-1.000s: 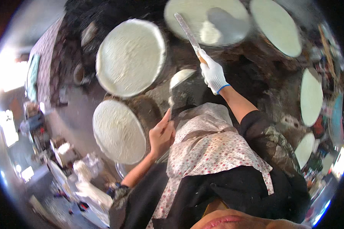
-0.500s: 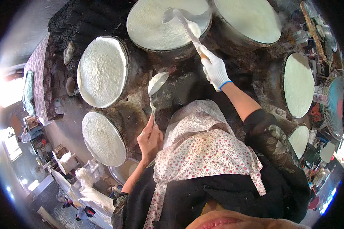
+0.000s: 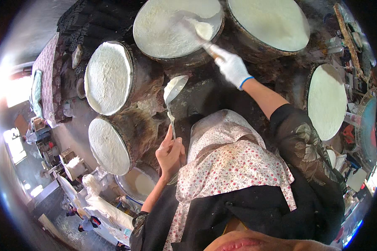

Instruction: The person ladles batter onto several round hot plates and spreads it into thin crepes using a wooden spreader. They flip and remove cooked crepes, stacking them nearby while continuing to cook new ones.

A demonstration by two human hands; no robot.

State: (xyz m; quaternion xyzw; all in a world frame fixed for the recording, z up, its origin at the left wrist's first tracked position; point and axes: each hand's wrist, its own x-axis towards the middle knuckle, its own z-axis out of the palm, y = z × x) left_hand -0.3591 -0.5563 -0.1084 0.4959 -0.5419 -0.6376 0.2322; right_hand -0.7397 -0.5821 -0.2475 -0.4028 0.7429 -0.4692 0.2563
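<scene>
We see our right hand (image 3: 231, 67), in a white glove with a blue cuff, stretched out over the round griddle (image 3: 155, 42) at the top middle. Its fingers are wrapped tight around the wooden handle of a flat spreader (image 3: 199, 31), whose pale blade lies on the griddle's surface, touching the batter. That batter looks thin, cream-white and slightly streaked, and covers nearly the whole disc, with a smoother smear around the blade.

Our left hand (image 3: 170, 152) is bare and sits lower, close to our chest. Its fingers are closed around the thin handle of a metal ladle (image 3: 174, 88), the forefinger laid up along the shaft. The ladle stands nearly upright, and its oval bowl, coated with white batter, hangs above the dark crusted stove between the griddles.

Other griddles ring us. One lies at the left (image 3: 108, 78) with a rougher, grainy white sheet, and one lies at the lower left (image 3: 109, 145) with a smooth white sheet. Another sits at the top right (image 3: 269, 23) and another at the far right (image 3: 326, 100), both evenly pale. Each sits on a blackened, crusted drum.

Just below our left hand stands a metal basin (image 3: 137, 184) of pale batter. We wear a flowered apron (image 3: 234, 167) over a dark patterned sleeve (image 3: 301, 142). At the right edge a fan (image 3: 366, 125) shows.
</scene>
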